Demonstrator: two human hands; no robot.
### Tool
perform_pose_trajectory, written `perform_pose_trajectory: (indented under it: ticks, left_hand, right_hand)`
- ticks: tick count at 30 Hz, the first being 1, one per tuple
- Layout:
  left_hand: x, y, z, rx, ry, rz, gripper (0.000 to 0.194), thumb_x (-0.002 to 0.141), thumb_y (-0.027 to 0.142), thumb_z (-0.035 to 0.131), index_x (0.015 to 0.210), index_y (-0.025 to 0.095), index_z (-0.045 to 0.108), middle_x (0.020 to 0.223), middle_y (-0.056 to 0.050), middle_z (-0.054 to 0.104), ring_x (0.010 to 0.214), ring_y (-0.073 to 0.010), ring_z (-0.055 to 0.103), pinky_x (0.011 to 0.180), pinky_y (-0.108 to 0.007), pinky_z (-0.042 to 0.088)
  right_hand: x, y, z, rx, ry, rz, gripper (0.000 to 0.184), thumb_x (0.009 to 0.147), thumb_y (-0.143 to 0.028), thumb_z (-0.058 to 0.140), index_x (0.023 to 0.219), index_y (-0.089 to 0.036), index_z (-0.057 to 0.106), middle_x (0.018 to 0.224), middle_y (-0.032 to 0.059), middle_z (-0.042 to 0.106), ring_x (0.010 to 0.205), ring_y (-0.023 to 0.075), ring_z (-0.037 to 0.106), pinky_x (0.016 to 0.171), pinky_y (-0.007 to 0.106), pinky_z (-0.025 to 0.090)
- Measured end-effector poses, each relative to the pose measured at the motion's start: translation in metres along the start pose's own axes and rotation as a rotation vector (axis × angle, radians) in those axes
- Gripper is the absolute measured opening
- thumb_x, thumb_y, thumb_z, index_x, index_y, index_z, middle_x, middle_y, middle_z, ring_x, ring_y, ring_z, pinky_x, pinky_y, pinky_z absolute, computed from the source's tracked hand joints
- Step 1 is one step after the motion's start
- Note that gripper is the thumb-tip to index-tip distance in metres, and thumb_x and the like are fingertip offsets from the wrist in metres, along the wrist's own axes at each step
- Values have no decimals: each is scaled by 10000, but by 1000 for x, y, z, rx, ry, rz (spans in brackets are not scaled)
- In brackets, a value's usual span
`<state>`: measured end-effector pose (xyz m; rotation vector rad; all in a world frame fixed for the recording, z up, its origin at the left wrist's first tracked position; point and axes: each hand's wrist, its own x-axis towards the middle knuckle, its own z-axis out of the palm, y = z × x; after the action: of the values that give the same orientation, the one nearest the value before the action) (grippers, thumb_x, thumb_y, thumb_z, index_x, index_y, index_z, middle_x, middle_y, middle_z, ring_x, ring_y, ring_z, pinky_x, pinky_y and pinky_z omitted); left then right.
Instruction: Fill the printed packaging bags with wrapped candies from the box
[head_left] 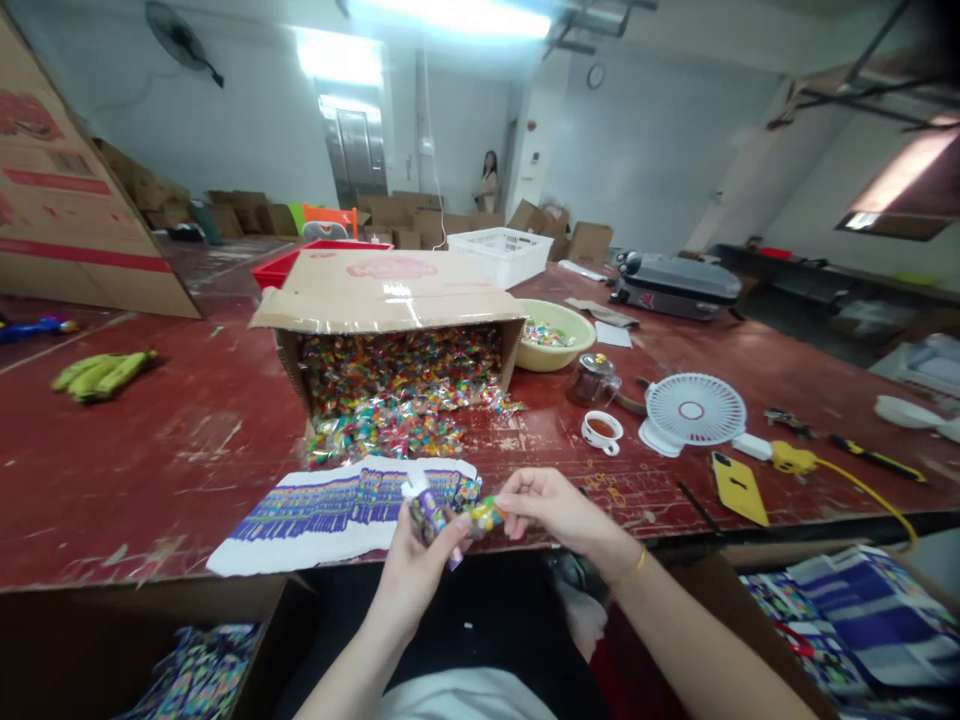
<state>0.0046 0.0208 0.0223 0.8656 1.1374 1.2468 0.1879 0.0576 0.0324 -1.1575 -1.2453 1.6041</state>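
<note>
My left hand point(424, 550) is closed around a small purple-and-white printed packet point(433, 508), held upright over the table's front edge. Between the fingertips of my right hand point(541, 508) is a small candy packet point(486, 514) in clear wrap with yellow and green pieces; its left end touches my left fingers. Behind my left hand, a white sheet point(225, 558) carries a row of overlapping purple printed packets point(322, 505). Farther back, an open cardboard box point(390, 285) lies on its side, and wrapped candies point(397, 420) spill from it onto the red table.
Right of the box stand a yellow bowl point(559, 352), a teapot point(592, 380), a tea cup point(602, 432), a white fan point(694, 410) and a yellow phone point(739, 488). Yellow gloves point(105, 375) lie at left. Open boxes with printed packets point(199, 670) flank my lap. A person point(489, 182) stands far back.
</note>
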Motion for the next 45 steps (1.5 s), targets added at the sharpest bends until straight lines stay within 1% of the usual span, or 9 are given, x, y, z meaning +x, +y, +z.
perform_pose_trajectory:
  ticks: [5, 8, 18, 25, 30, 33, 36, 39, 45]
  left_hand:
    - [-2, -9, -15, 73, 65, -66, 541, 555, 433, 755, 972, 210, 494, 659, 59, 549, 507, -109, 505, 458, -271, 518]
    - [1, -11, -24, 66, 83, -49, 567, 547, 438, 763, 986, 203, 492, 620, 75, 520, 468, -94, 468, 423, -247, 489]
    - [8, 13, -19, -654, -161, -547, 259, 779, 396, 600, 676, 161, 561, 660, 17, 575, 570, -83, 561, 601, -216, 513]
    - [-7, 8, -5, -724, -210, -583, 217, 811, 364, 569, 786, 149, 587, 658, 14, 557, 572, -71, 549, 531, -162, 474]
    - [-10, 13, -6, -727, -219, -590, 243, 845, 334, 511, 723, 131, 562, 631, 13, 517, 594, -75, 539, 548, -170, 471]
    - [-8, 10, -11, -655, -252, -563, 232, 804, 350, 573, 717, 136, 551, 629, 20, 510, 605, -77, 536, 561, -170, 459]
    - [-6, 3, -19, -336, -115, -267, 244, 692, 325, 704, 765, 161, 539, 650, 38, 536, 636, -83, 542, 632, -187, 458]
    - [-6, -6, -28, -35, 16, -15, 382, 607, 330, 764, 849, 190, 504, 674, 51, 559, 589, -72, 500, 571, -176, 422]
    - [-5, -17, -39, 120, 169, -17, 532, 549, 437, 762, 928, 215, 461, 742, 28, 593, 689, -127, 556, 608, -211, 434]
  right_hand:
    - [73, -83, -98, -86, 328, -149, 183, 636, -227, 769, 649, -128, 616, 588, 49, 668, 516, 120, 621, 489, 207, 531]
    - [101, -110, -118, -90, 544, -291, 143, 734, -257, 688, 776, -151, 603, 664, 26, 654, 543, 94, 602, 517, 198, 520]
    - [-17, 18, 45, -439, 144, -667, 142, 733, -227, 709, 865, -260, 670, 948, 57, 647, 945, 237, 576, 876, 413, 454]
    - [-17, 32, 74, -232, 142, -584, 191, 676, -264, 758, 781, -237, 601, 936, 52, 563, 768, 188, 556, 578, 289, 468]
    - [-12, 48, 82, -289, 208, -797, 258, 665, -381, 759, 794, -222, 600, 802, 40, 595, 795, 212, 570, 708, 348, 481]
    - [6, 49, 64, -368, 195, -862, 405, 699, -544, 667, 931, -220, 595, 862, 62, 619, 852, 231, 580, 771, 372, 482]
    - [57, 38, 15, -475, 410, -630, 370, 880, -515, 387, 996, -207, 558, 968, 75, 612, 900, 207, 576, 825, 366, 467]
    - [122, 27, -41, -554, 511, -506, 210, 801, -341, 588, 912, -163, 589, 995, 104, 602, 973, 239, 538, 930, 423, 391]
    - [178, 51, -76, -556, 486, -341, 127, 812, -254, 618, 868, -141, 607, 1019, 55, 604, 1044, 228, 523, 947, 476, 372]
